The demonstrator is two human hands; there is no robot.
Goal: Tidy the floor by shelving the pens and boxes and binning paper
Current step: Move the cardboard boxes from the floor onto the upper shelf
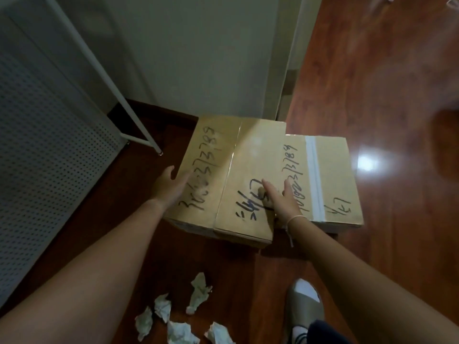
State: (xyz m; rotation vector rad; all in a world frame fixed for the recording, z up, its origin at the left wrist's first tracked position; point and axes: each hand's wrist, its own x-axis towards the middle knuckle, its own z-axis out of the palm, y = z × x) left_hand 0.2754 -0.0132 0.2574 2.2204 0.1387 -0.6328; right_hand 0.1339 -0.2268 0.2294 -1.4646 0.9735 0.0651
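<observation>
Two taped cardboard boxes with black handwriting stand side by side on the wooden floor. The nearer, taller box (pixel 238 170) is at centre; the lower box (pixel 332 175) sits to its right. My left hand (pixel 169 187) touches the taller box's left edge, fingers apart. My right hand (pixel 280 199) rests with spread fingers on that box's right edge, over the gap between the two boxes. Neither hand has closed on a box. Several crumpled paper balls (pixel 198 291) lie on the floor below my arms. No pens are in view.
A white metal shelf frame (pixel 134 115) with a perforated panel (pixel 37 135) stands on the left, its foot close to the taller box. A pale wall (pixel 198 58) rises behind the boxes. My shoe (pixel 305 306) is at bottom right. Open floor (pixel 385 83) stretches right.
</observation>
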